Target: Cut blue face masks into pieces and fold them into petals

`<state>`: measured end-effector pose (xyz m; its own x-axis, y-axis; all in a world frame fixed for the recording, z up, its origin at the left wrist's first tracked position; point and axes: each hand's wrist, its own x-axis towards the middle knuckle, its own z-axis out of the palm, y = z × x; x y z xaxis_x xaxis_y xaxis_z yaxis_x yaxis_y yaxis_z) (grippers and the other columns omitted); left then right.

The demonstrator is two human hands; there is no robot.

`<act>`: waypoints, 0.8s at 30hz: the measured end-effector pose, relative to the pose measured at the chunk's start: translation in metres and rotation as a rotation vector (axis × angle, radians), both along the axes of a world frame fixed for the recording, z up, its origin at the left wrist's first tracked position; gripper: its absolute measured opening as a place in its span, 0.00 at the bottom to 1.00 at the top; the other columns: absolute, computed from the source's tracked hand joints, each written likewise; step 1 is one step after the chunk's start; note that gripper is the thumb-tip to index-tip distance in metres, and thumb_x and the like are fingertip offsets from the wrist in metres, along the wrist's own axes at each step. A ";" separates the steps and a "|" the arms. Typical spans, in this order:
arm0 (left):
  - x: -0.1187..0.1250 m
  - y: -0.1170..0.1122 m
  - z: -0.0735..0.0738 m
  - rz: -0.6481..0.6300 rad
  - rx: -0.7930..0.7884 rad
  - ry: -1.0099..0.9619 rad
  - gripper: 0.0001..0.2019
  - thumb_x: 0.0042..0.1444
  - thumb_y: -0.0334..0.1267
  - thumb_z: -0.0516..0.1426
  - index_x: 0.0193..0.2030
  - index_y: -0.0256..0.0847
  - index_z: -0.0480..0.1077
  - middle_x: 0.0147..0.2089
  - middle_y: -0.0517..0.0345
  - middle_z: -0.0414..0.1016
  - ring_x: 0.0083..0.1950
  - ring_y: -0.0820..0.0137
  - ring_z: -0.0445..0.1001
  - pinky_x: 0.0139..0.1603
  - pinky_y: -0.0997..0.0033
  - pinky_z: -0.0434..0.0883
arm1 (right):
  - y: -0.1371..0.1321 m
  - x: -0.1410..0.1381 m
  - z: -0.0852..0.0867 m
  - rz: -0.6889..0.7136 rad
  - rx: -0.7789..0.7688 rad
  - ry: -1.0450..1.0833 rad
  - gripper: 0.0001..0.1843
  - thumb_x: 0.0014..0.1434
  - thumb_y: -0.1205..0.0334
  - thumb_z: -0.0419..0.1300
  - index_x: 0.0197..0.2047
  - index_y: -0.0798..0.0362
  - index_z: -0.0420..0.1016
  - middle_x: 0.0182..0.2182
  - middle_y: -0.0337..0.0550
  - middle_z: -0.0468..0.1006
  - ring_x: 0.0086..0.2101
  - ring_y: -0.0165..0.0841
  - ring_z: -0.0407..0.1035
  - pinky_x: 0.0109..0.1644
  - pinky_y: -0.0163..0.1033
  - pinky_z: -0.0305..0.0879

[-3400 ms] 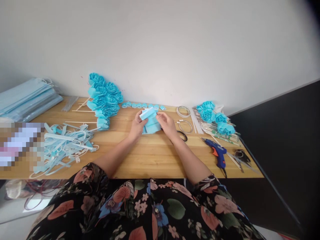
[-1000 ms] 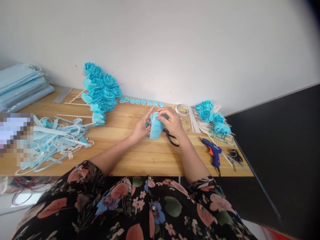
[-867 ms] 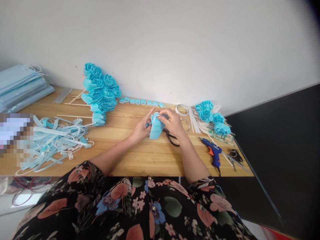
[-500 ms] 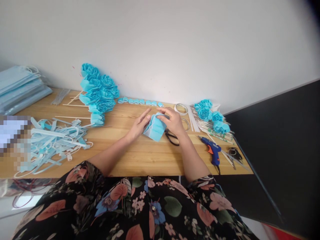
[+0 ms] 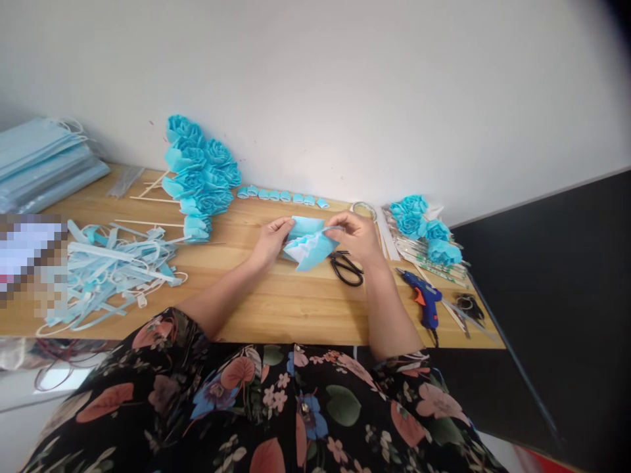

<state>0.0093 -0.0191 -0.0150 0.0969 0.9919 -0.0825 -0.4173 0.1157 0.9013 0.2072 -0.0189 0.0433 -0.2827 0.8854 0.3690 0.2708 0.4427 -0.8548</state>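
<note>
A light blue piece of mask fabric point(image 5: 310, 244) is stretched between both my hands above the wooden table point(image 5: 276, 302). My left hand point(image 5: 270, 238) pinches its left edge with closed fingers. Its right edge is pinched by my right hand point(image 5: 359, 235). The fabric shows a blue side and a paler inner layer pulled apart. Black scissors point(image 5: 348, 268) lie on the table just right of the fabric, below my right hand.
A cluster of blue fabric roses on sticks point(image 5: 200, 176) lies at the back left, more roses point(image 5: 424, 230) at the right. Small rolled petals point(image 5: 280, 194) line the wall. Cut mask strips point(image 5: 113, 269), stacked masks point(image 5: 44, 164), a blue glue gun point(image 5: 424, 301) and tape rolls also lie here.
The fabric was bunched upright between my hands; now it is spread wider, with my hands farther apart. The scissors, formerly partly under my right hand, are in full view.
</note>
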 end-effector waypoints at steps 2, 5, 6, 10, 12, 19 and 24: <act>0.000 -0.001 0.001 0.026 0.018 0.044 0.20 0.47 0.54 0.67 0.32 0.38 0.75 0.23 0.63 0.67 0.24 0.77 0.60 0.24 0.76 0.59 | -0.006 -0.001 0.004 0.123 -0.069 -0.003 0.14 0.51 0.48 0.71 0.33 0.49 0.81 0.29 0.39 0.81 0.30 0.32 0.73 0.34 0.36 0.69; 0.001 -0.003 0.005 0.027 0.085 0.133 0.19 0.49 0.55 0.65 0.32 0.38 0.75 0.23 0.63 0.66 0.25 0.77 0.58 0.25 0.76 0.57 | -0.014 -0.008 0.009 0.155 -0.047 -0.117 0.12 0.54 0.50 0.69 0.39 0.47 0.83 0.34 0.40 0.84 0.34 0.34 0.76 0.39 0.39 0.72; 0.001 -0.004 0.005 0.017 0.107 0.153 0.19 0.50 0.55 0.65 0.32 0.37 0.75 0.23 0.63 0.66 0.26 0.77 0.59 0.26 0.76 0.57 | -0.015 -0.011 0.009 0.119 -0.005 -0.166 0.11 0.56 0.51 0.68 0.41 0.46 0.83 0.36 0.39 0.84 0.36 0.35 0.77 0.43 0.40 0.72; 0.003 -0.007 0.006 -0.043 0.178 0.185 0.20 0.50 0.54 0.64 0.32 0.36 0.76 0.27 0.61 0.70 0.29 0.76 0.63 0.29 0.75 0.60 | -0.011 -0.022 0.001 -0.075 0.167 -0.282 0.08 0.59 0.57 0.65 0.43 0.44 0.82 0.39 0.39 0.84 0.40 0.37 0.77 0.49 0.43 0.71; 0.003 -0.008 0.005 -0.071 0.196 0.191 0.20 0.51 0.55 0.64 0.32 0.36 0.76 0.27 0.60 0.70 0.29 0.75 0.64 0.30 0.75 0.62 | -0.007 -0.024 -0.004 -0.109 0.225 -0.324 0.08 0.60 0.58 0.64 0.43 0.44 0.82 0.39 0.39 0.84 0.40 0.38 0.77 0.49 0.44 0.70; 0.004 -0.011 0.007 -0.154 0.221 0.143 0.27 0.52 0.59 0.63 0.45 0.36 0.76 0.35 0.54 0.77 0.37 0.69 0.73 0.38 0.71 0.69 | 0.001 -0.022 -0.014 -0.126 0.347 -0.414 0.08 0.63 0.60 0.62 0.44 0.44 0.81 0.38 0.41 0.83 0.41 0.40 0.75 0.50 0.47 0.67; 0.006 -0.012 0.005 -0.154 0.261 0.173 0.40 0.50 0.47 0.68 0.69 0.40 0.63 0.36 0.55 0.80 0.35 0.68 0.75 0.37 0.70 0.70 | 0.005 -0.019 -0.012 -0.138 0.353 -0.370 0.15 0.58 0.57 0.66 0.50 0.45 0.78 0.48 0.44 0.81 0.50 0.43 0.72 0.57 0.50 0.65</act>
